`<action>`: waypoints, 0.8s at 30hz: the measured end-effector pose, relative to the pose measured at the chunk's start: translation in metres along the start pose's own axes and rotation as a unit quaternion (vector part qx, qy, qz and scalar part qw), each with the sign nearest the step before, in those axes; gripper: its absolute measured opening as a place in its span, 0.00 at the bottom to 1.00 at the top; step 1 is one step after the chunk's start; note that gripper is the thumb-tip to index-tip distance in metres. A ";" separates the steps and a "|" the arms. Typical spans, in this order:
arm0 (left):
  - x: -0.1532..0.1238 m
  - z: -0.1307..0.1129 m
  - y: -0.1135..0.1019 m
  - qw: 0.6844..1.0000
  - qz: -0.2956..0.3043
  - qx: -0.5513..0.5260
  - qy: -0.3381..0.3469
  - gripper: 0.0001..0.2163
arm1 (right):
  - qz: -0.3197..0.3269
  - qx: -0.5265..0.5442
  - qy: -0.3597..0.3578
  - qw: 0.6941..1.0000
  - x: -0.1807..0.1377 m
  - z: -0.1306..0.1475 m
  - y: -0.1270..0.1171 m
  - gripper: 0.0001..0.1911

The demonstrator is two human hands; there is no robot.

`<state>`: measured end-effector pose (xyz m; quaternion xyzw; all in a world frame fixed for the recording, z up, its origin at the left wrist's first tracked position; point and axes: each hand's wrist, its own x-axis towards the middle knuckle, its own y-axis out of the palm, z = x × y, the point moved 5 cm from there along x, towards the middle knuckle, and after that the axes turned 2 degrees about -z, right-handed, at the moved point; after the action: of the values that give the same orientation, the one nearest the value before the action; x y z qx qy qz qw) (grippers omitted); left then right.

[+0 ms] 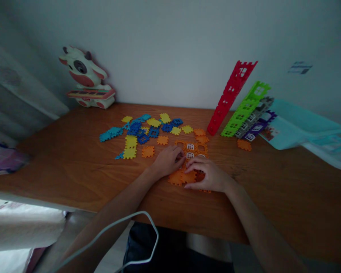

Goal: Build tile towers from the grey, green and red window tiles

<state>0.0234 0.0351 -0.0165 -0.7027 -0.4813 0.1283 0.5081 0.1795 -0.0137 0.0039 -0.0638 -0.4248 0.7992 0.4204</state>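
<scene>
An orange panel of interlocking toothed tiles (pixel 201 148), some with white window inserts, lies flat on the table in front of me. My left hand (pixel 170 160) rests at the panel's left side, fingers curled onto its tiles; its fingertips are partly hidden. Over the near right part is my right hand (pixel 208 173), its thumb and fingers apart around the edge of a solid orange tile (pixel 190 177). Another solid orange tile (pixel 175 178) lies to the left of that one. Part of the panel is covered by both hands.
Loose yellow tiles (pixel 130 153), blue tiles (pixel 154 132) and light blue tiles (pixel 111 134) lie beyond and left. Red (pixel 226 98) and green (pixel 246 108) tile strips lean against the wall. A turquoise bin (pixel 304 121) stands right, a cow toy (pixel 92 94) back left. A white cable (pixel 156 235) crosses low.
</scene>
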 end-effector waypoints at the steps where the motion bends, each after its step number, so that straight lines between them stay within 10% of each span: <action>1: 0.000 0.000 0.000 1.000 0.000 0.001 0.000 0.04 | 0.005 0.008 0.000 1.000 0.000 0.000 0.000 0.17; 24: 0.002 0.000 0.001 1.000 0.014 -0.010 0.002 0.06 | 0.072 0.011 0.085 0.994 -0.009 -0.002 -0.006 0.25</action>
<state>0.0247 0.0364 -0.0167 -0.7147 -0.4711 0.1292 0.5005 0.1903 -0.0171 0.0044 -0.1572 -0.3729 0.8237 0.3971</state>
